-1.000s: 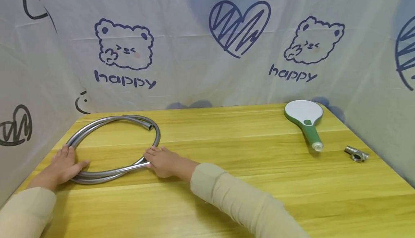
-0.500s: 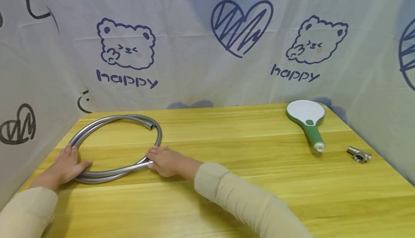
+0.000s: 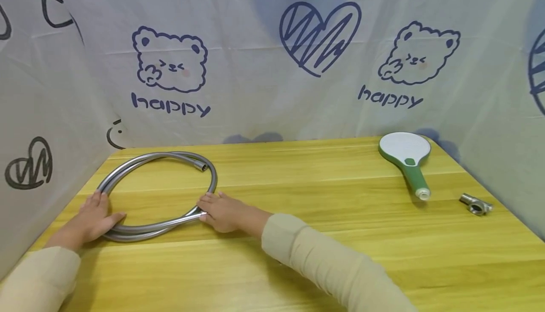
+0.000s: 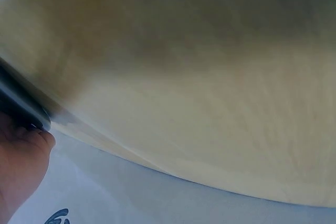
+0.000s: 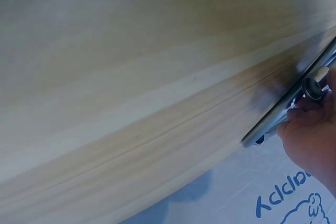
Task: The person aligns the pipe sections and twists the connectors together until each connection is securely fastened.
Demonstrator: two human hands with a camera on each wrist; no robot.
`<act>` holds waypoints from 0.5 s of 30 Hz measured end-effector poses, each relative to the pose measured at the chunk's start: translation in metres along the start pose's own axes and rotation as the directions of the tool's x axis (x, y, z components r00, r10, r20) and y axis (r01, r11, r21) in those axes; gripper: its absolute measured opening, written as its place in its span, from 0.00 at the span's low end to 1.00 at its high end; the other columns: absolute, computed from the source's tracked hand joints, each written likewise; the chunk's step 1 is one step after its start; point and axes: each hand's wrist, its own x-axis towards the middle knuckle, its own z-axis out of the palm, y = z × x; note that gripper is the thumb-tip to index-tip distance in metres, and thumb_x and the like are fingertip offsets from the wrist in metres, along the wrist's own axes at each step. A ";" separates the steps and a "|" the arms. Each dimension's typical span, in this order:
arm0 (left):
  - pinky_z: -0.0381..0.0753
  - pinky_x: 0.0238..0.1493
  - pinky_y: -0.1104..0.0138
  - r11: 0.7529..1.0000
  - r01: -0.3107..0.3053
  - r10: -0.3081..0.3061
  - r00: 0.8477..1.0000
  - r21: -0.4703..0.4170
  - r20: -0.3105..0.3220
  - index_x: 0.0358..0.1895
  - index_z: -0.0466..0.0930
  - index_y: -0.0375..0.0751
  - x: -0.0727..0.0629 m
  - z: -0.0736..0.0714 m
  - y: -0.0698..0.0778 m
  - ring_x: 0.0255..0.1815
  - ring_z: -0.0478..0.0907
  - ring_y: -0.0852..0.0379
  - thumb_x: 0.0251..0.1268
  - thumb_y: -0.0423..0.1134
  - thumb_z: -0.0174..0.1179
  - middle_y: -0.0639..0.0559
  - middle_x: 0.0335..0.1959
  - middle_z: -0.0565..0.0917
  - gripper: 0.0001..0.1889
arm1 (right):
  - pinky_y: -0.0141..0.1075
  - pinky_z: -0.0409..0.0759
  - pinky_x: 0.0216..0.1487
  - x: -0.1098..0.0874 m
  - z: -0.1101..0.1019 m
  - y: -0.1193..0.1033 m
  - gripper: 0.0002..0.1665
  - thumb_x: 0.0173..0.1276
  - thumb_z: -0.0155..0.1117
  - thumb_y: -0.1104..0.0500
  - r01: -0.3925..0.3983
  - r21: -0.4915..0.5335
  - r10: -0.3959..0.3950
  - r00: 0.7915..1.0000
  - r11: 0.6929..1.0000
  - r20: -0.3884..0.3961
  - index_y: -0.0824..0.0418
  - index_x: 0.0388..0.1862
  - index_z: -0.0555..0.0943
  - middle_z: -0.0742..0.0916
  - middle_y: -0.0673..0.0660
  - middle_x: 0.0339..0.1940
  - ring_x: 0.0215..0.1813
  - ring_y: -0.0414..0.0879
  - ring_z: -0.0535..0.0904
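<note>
At left of frame, the coiled metallic hose (image 3: 140, 229) lies flat, its crossing strands gripped by the right hand (image 3: 222, 212) and its outer curve beneath the left hand (image 3: 94, 218), whose grip cannot be told, presumably keeping the springy loops together.

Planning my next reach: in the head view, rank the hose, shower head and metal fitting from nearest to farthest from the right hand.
1. Hose: touching the right hand, extending leftward.
2. Shower head: rightward, toward the back of the table.
3. Metal fitting: farther right, near the table's right edge.
</note>
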 end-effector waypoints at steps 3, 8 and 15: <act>0.41 0.61 0.32 1.000 -0.004 0.004 1.000 0.005 0.000 0.60 0.34 0.04 -0.001 0.000 0.002 0.63 0.34 0.16 0.70 0.51 0.40 0.07 0.60 0.36 0.45 | 0.38 0.45 0.76 -0.001 0.000 0.002 0.29 0.77 0.35 0.49 0.009 0.003 -0.009 1.000 1.000 -0.002 0.58 0.73 0.56 0.60 0.52 0.75 0.76 0.44 0.49; 0.40 0.61 0.32 1.000 -0.007 0.007 1.000 0.002 0.005 0.60 0.33 0.04 -0.002 0.001 0.003 0.63 0.34 0.16 0.71 0.53 0.39 0.08 0.60 0.35 0.46 | 0.38 0.43 0.76 -0.004 0.002 0.003 0.29 0.77 0.35 0.49 0.017 0.013 -0.017 1.000 1.000 0.000 0.58 0.73 0.55 0.59 0.53 0.75 0.76 0.44 0.48; 0.39 0.62 0.33 1.000 -0.007 0.007 1.000 -0.019 0.022 0.61 0.33 0.05 -0.003 0.001 0.006 0.63 0.32 0.17 0.71 0.55 0.39 0.09 0.61 0.34 0.47 | 0.38 0.44 0.76 -0.007 0.002 0.005 0.29 0.77 0.35 0.49 0.016 0.023 -0.016 1.000 1.000 0.004 0.58 0.73 0.55 0.60 0.53 0.75 0.76 0.43 0.48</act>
